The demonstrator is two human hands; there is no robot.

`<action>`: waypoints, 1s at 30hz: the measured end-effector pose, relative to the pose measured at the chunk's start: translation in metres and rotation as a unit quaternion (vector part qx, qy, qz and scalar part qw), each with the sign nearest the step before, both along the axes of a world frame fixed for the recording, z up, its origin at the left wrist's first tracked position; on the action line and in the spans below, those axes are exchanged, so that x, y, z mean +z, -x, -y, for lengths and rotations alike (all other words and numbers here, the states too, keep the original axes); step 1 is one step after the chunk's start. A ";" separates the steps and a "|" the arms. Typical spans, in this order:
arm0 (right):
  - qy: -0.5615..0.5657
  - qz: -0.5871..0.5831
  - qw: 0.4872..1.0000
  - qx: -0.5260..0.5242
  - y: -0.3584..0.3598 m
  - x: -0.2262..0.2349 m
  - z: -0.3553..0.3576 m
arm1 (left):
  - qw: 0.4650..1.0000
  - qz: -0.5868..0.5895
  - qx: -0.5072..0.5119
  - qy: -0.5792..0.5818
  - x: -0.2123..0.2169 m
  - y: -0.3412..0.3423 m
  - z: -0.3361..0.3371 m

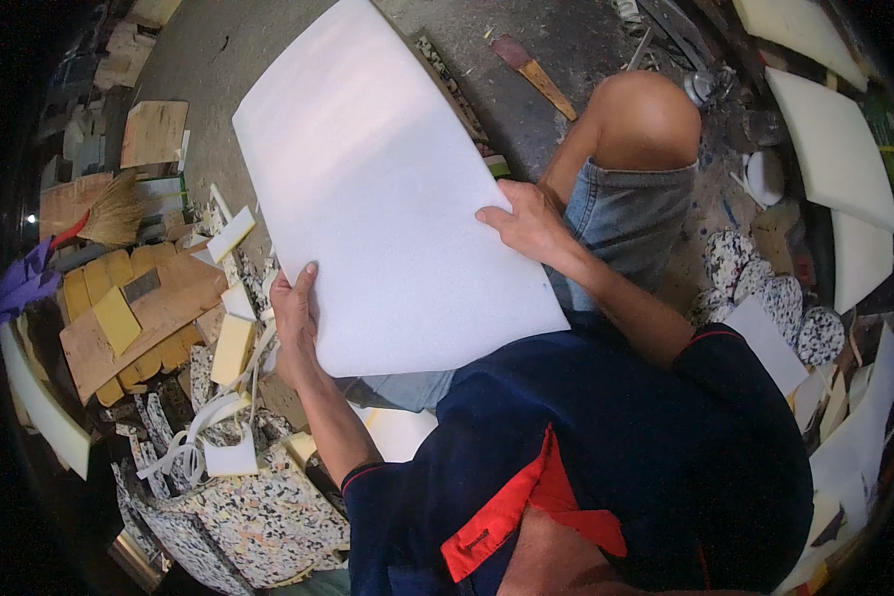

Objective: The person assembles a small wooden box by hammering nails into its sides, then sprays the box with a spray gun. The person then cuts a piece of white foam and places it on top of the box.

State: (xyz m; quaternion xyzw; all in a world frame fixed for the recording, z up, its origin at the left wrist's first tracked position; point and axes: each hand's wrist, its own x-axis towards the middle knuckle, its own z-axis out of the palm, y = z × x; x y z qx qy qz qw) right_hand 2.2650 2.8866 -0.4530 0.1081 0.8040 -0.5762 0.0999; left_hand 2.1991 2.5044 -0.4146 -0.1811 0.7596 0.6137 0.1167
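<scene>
A large white foam sheet (387, 189) is held up in front of me, tilted, covering much of the floor below. My left hand (295, 323) grips its lower left edge, fingers on top. My right hand (528, 223) clamps its right edge, thumb over the sheet. My bare knee (646, 119) and denim shorts (621, 214) show to the right of the sheet.
Foam offcuts and speckled foam blocks (258, 517) pile at the lower left with yellow pieces (117, 318) and a straw brush (109, 214). White foam slabs (834, 149) lean at the right. A wooden-handled tool (536, 70) lies on the grey floor beyond.
</scene>
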 end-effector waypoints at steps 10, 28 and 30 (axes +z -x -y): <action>0.059 0.019 0.998 -0.002 -0.002 0.025 -0.004 | 0.998 -0.037 0.017 -0.038 0.014 -0.005 -0.002; 0.247 0.065 0.967 -0.012 -0.003 0.014 0.000 | 0.996 -0.007 0.037 -0.084 0.000 -0.012 -0.004; 0.209 0.075 0.975 -0.009 -0.003 0.010 -0.002 | 0.997 0.012 0.045 -0.068 -0.008 -0.012 -0.001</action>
